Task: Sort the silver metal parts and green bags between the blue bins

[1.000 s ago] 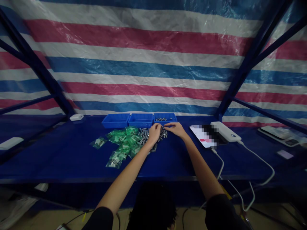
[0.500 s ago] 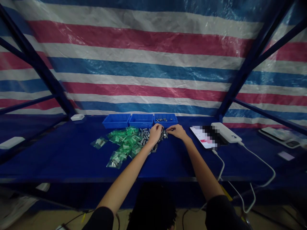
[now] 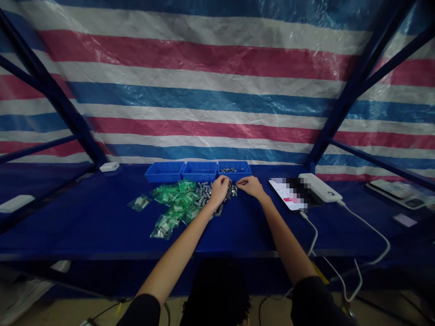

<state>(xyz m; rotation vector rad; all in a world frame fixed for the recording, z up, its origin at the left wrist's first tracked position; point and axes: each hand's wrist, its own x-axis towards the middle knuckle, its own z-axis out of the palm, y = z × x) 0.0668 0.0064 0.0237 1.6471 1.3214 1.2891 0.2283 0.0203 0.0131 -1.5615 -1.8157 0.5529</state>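
Observation:
My left hand (image 3: 219,189) rests curled on a heap of small grey metal parts (image 3: 204,190) on the blue table. My right hand (image 3: 250,186) is just right of the heap, fingers pinched together at its edge on something too small to name. Left of the heap lies a spread of small green plastic bags (image 3: 176,201). Behind the hands stand three blue trays in a row: left tray (image 3: 164,172), middle tray (image 3: 200,171) and right tray (image 3: 235,168), the right one holding several small metal parts.
A phone (image 3: 288,193) and a white power bank (image 3: 320,187) with white cables (image 3: 356,253) lie to the right. A single green bag (image 3: 139,202) lies apart at left. Blue rack posts (image 3: 50,97) flank the table; a striped tarp hangs behind.
My right hand has drawn slightly left toward the heap and closed its fingers into a pinch. The left hand has hardly moved.

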